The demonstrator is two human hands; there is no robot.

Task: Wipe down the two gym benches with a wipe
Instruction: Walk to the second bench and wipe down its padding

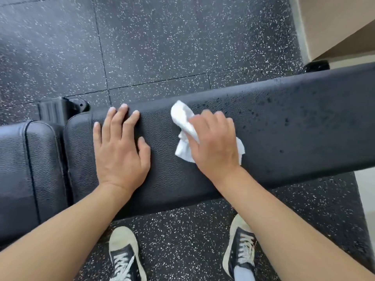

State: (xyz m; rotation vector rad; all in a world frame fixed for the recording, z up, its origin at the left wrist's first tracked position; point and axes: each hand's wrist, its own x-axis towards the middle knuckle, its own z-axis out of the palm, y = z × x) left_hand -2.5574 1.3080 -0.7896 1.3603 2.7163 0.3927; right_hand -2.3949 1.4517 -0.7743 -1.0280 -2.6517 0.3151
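Left hand (119, 151) flat, fingers spread, on bench (294, 126); right hand (215, 145), slightly blurred, apparently gripping wipe (183, 126).

The right hand (215, 142) presses a crumpled white wipe (185, 126) onto the black bench (294, 126) pad, the wipe sticking out past the fingertips and under the palm. Just left of it, the left hand (119, 147) lies flat, fingers spread. Droplets speckle the pad to the right of the wipe.

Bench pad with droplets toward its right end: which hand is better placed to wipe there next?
Right. The right hand already presses the wipe on the bench pad, beside the droplets; the left hand lies flat and empty, farther away.
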